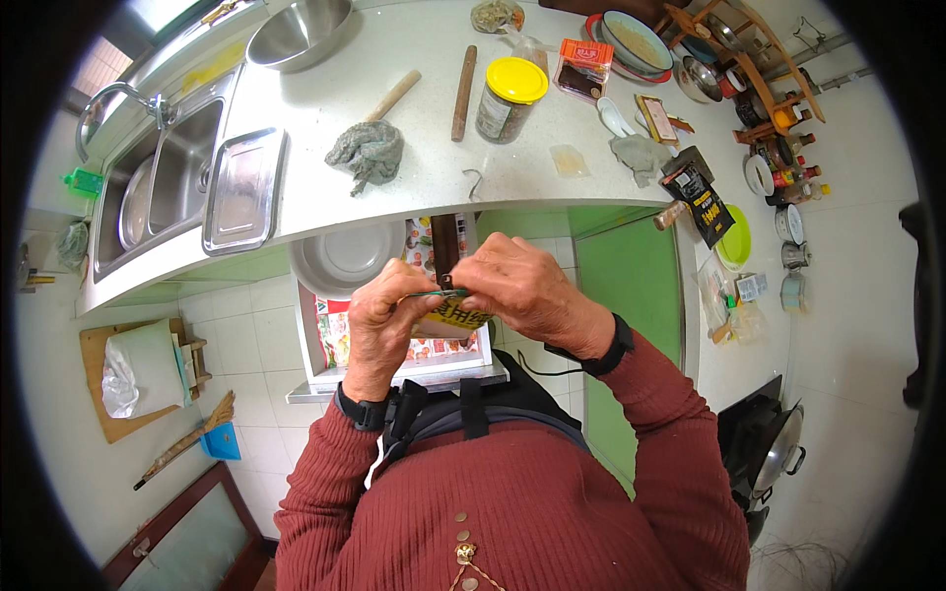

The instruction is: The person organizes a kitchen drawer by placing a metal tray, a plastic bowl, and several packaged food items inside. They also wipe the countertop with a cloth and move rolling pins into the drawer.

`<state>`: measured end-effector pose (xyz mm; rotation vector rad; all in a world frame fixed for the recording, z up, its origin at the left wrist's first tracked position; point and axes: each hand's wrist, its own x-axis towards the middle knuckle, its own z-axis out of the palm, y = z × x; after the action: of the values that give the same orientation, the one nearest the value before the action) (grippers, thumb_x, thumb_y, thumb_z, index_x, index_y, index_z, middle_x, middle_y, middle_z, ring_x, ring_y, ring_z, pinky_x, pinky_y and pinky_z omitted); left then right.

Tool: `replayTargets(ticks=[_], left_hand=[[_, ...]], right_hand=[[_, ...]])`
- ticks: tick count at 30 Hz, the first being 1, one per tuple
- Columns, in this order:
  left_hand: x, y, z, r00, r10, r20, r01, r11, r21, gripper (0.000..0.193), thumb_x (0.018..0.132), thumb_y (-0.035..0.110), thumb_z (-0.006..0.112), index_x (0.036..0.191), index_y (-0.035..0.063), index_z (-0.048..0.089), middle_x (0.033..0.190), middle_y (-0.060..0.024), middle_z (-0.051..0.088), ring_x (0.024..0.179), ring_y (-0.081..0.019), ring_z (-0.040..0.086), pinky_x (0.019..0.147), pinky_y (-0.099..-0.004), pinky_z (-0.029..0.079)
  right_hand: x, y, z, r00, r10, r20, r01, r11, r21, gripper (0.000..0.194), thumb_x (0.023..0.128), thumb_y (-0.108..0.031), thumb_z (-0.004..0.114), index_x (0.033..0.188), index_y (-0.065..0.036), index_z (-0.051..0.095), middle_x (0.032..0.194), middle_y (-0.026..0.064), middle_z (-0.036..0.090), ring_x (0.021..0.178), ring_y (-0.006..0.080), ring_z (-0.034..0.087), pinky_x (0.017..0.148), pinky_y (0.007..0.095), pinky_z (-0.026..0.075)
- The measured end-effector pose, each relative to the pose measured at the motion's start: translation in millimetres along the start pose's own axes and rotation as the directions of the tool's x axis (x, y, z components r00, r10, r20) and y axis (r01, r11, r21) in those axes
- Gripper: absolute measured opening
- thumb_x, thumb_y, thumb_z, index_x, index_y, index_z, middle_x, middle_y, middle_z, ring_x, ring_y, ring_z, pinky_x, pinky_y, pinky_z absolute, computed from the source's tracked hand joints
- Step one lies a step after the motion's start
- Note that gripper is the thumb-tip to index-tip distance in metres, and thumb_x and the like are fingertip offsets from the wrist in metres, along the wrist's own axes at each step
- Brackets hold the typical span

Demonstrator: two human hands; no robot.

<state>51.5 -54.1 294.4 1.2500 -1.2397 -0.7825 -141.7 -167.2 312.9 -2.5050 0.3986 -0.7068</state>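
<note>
Both hands meet over an open drawer, at the top of a small packet with yellow and dark printing. My left hand pinches the packet's upper edge between thumb and fingers. My right hand grips the same edge on the other side, its fingers close to a small black clip. Whether the clip is fastened on the packet I cannot tell. Beneath the hands, the drawer holds a large pale basin and a dark brown bar-like thing on a patterned liner.
Across the white counter lie a grey cloth, a rolling pin, a wooden stick and a yellow-lidded jar. A metal tray rests beside the double sink. A black packet lies at the right.
</note>
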Motion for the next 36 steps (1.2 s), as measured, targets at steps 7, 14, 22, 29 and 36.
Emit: replayTargets(ticks=[7, 14, 22, 29, 36], left_hand=[[-20, -16, -20, 0.986, -0.058, -0.155, 0.069, 0.995, 0.068, 0.014, 0.078, -0.01, 0.075, 0.087, -0.0028, 0.067, 0.085, -0.0076, 0.065, 0.081, -0.02, 0.062, 0.074, -0.0302, 0.048], [-44, -38, -30, 0.971, -0.143, -0.191, 0.132, 0.989, -0.067, 0.014, 0.081, -0.008, 0.077, 0.091, -0.0013, 0.07, 0.088, -0.0059, 0.067, 0.084, -0.0165, 0.063, 0.076, -0.0291, 0.05], [-85, -59, -47, 0.91, -0.354, -0.217, 0.338, 0.935, -0.106, 0.014, 0.081, -0.007, 0.076, 0.093, -0.0023, 0.072, 0.092, -0.0062, 0.071, 0.089, -0.0168, 0.066, 0.082, -0.0301, 0.052], [-110, -81, -62, 0.858, -0.511, -0.057, 0.486, 0.842, -0.232, 0.032, 0.077, -0.016, 0.069, 0.106, -0.0023, 0.071, 0.113, -0.0056, 0.066, 0.109, -0.0149, 0.062, 0.096, -0.03, 0.051], [-114, -111, -66, 0.927, -0.354, 0.123, 0.324, 0.922, 0.212, 0.033, 0.066, -0.012, 0.078, 0.095, -0.003, 0.065, 0.096, -0.0103, 0.064, 0.095, -0.0284, 0.063, 0.086, -0.0375, 0.051]], right_hand=[[-3, -3, 35, 0.986, 0.158, -0.053, -0.147, 0.974, 0.171, 0.031, 0.077, -0.012, 0.081, 0.104, -0.01, 0.068, 0.106, 0.0048, 0.062, 0.099, 0.0287, 0.058, 0.085, 0.0409, 0.05], [-4, 1, 61, 0.993, 0.08, 0.091, -0.089, 0.991, 0.098, 0.014, 0.083, -0.014, 0.077, 0.095, -0.011, 0.071, 0.096, 0.0011, 0.064, 0.089, 0.023, 0.058, 0.074, 0.0364, 0.044], [-20, -1, 104, 0.996, 0.035, 0.077, -0.041, 0.996, 0.082, 0.02, 0.081, -0.003, 0.071, 0.1, -0.009, 0.071, 0.08, 0.0044, 0.062, 0.074, 0.0264, 0.056, 0.069, 0.0397, 0.043], [-39, -7, 146, 0.989, 0.041, 0.142, -0.05, 0.997, 0.061, 0.012, 0.079, -0.003, 0.067, 0.089, -0.007, 0.064, 0.076, 0.0056, 0.055, 0.077, 0.0251, 0.053, 0.069, 0.0383, 0.04], [-45, -6, 161, 0.991, 0.035, 0.13, -0.04, 0.999, 0.032, 0.01, 0.075, -0.005, 0.064, 0.079, -0.009, 0.056, 0.074, 0.0052, 0.053, 0.076, 0.0259, 0.054, 0.07, 0.0401, 0.041]])
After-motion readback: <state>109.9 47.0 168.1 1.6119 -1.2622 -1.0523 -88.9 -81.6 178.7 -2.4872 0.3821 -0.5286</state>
